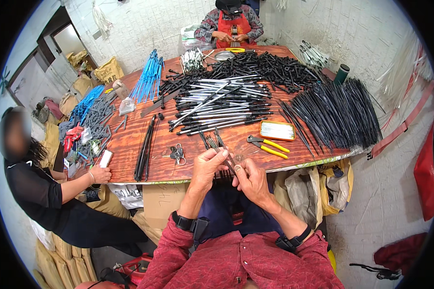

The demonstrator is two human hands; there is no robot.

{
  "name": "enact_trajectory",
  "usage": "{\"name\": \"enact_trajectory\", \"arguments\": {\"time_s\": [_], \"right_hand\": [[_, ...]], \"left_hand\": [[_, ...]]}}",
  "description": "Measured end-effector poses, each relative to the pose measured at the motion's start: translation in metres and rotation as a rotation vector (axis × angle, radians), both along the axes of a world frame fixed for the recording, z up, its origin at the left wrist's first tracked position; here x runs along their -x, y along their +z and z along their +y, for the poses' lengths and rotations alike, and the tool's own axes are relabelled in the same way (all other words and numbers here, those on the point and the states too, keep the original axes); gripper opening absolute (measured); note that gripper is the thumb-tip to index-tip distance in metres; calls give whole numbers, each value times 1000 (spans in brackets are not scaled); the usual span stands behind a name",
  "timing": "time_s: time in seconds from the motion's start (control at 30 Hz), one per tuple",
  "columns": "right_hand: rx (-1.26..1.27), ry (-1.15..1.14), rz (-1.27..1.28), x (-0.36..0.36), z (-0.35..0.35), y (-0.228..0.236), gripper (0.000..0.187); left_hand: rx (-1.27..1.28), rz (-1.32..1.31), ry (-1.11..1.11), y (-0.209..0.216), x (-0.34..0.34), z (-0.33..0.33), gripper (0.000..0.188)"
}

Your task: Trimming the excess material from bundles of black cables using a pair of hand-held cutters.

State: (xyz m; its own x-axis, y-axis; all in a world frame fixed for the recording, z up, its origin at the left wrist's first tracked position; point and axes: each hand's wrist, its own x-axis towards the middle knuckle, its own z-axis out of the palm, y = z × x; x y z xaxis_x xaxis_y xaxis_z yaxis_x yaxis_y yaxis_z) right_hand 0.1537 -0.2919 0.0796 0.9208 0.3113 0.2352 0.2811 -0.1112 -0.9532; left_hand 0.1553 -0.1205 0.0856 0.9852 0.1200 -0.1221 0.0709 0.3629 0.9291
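Both my hands are raised at the table's near edge, close together. A few thin dark rods (216, 140) run between them, their tips fanning out toward the table. My left hand (208, 169) pinches these rods between thumb and fingers. Just to its right, my right hand (252, 182) is closed on the lower part of the same rods. Beyond my hands, to the right, are pliers with yellow handles (270, 147) and a small tin of thin white pins (277, 130). A bunch of keys (178, 154) lies left of my left hand, near several long black rods (147, 149).
A pile of silver-and-black rods (222, 103) covers the table's middle, with black plastic parts (284, 70) behind. Black strips (335, 115) are heaped at right, grey parts (94, 115) at left. One person (33, 188) stands left holding a phone; another (231, 24) works opposite.
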Motion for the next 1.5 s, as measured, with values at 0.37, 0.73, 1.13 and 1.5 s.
{"name": "enact_trajectory", "arguments": {"time_s": [0.37, 0.73, 1.13, 1.5], "right_hand": [[0, -37, -29, -2, -3, -16, 10], [314, -373, -195, -66, -101, -31, 17], [1103, -722, -423, -127, -223, -84, 14], [442, -814, -27, -148, -235, -79, 19]], "left_hand": [[26, 23, -24, -1, -1, -4, 30], [-23, 41, -28, -7, 3, 3, 26], [14, 58, -34, -8, 6, -6, 26], [27, 40, -9, -6, 13, 1, 26]]}}
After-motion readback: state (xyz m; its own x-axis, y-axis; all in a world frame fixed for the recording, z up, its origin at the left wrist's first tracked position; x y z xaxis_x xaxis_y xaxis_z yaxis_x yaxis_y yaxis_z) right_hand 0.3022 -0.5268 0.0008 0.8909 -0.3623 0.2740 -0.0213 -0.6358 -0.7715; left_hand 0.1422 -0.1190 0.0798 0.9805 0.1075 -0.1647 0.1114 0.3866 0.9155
